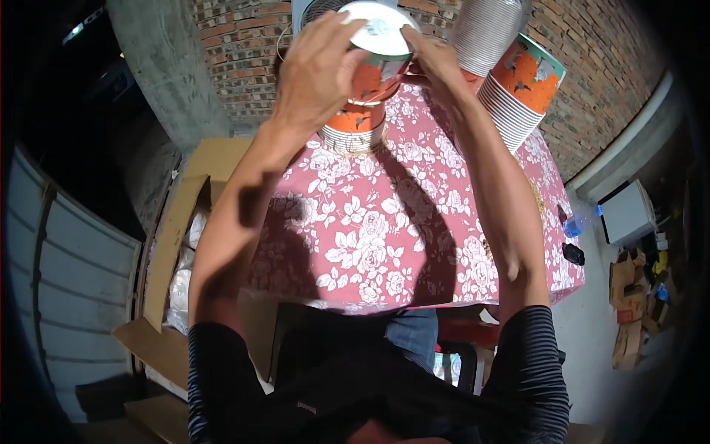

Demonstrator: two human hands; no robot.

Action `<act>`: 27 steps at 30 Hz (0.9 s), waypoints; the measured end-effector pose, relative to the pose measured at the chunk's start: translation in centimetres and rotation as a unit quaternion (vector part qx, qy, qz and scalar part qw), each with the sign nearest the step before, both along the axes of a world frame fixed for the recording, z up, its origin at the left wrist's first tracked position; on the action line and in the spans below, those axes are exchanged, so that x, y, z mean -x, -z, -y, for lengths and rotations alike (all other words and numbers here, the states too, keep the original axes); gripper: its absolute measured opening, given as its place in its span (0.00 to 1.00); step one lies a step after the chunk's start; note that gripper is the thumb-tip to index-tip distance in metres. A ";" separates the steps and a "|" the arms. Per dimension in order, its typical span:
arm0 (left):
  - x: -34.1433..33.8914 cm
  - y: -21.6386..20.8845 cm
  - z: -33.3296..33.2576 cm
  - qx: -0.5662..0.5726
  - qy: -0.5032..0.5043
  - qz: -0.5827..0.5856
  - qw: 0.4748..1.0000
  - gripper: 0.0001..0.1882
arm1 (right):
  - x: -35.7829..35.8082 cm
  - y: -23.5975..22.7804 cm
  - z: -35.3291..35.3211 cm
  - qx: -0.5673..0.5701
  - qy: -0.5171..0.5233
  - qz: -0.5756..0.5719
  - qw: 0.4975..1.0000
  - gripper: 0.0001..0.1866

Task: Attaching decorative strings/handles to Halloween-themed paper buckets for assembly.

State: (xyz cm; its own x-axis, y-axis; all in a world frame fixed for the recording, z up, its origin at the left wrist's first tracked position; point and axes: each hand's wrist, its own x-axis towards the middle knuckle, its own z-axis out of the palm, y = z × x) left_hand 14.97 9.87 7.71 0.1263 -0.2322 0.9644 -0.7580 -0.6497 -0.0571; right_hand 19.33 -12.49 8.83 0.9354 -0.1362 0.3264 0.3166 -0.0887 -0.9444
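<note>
My left hand (316,70) grips the left side of an orange paper bucket (376,78) with a green band, its thumb against the wall and its fingertips on the white round top. My right hand (435,55) holds the right edge of the same bucket, some of its fingers hidden behind it. Directly below stands a stack of similar orange buckets (355,120) with pale rims layered at the bottom. Whether the held bucket touches that stack, I cannot tell. The tablecloth (370,229) under them is pink with white roses.
To the right leans a taller nest of orange and green buckets (523,85), beside a tall stack of clear plastic lids or tubs (486,33). A brick wall (244,55) rises behind. An open carton (164,251) stands at the left, and a plastic bottle (580,222) lies at the right.
</note>
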 end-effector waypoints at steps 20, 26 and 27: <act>-3.9 7.4 10.8 -0.087 0.086 -0.098 0.988 0.11 | 1.4 -6.7 22.6 0.662 0.463 0.222 0.546 0.16; -0.8 10.1 24.2 -0.112 0.206 -0.137 0.962 0.07 | 3.6 -9.5 20.7 0.472 0.314 0.114 0.816 0.09; -0.4 9.8 25.6 -0.087 0.218 -0.098 0.967 0.07 | 3.7 -9.5 20.9 0.464 0.315 0.118 0.819 0.09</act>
